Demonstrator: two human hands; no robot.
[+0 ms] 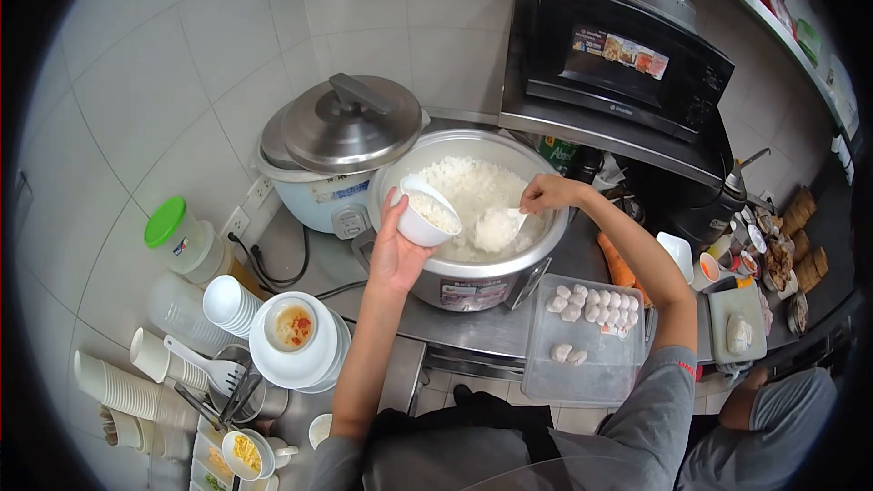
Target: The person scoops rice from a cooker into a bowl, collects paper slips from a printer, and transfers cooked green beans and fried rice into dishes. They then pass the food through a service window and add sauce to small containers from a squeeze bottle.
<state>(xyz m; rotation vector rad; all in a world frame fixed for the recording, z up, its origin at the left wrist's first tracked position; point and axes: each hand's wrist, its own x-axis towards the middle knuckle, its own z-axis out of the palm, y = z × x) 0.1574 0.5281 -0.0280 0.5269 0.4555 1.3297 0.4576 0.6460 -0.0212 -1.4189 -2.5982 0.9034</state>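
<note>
My left hand point(397, 250) holds a small white bowl point(418, 230), tilted, with some rice in it. It hangs over the near left rim of a big metal rice cooker point(427, 270). My right hand point(551, 193) is closed around the handle of a white rice paddle point(521, 215), whose blade carries a clump of rice point(496, 229). The paddle is inside the cooker's right side, above a large mass of white rice point(468, 180). The fingers hide most of the paddle's handle.
A lidded rice cooker point(329, 193) stands behind on the left. White plates point(336, 373), paper cups point(114, 384) and a slotted turner point(205, 362) crowd the left. To the right are a tray of white balls point(582, 373), carrots point(616, 261) and a microwave point(618, 55). Another person's sleeve point(773, 427) shows lower right.
</note>
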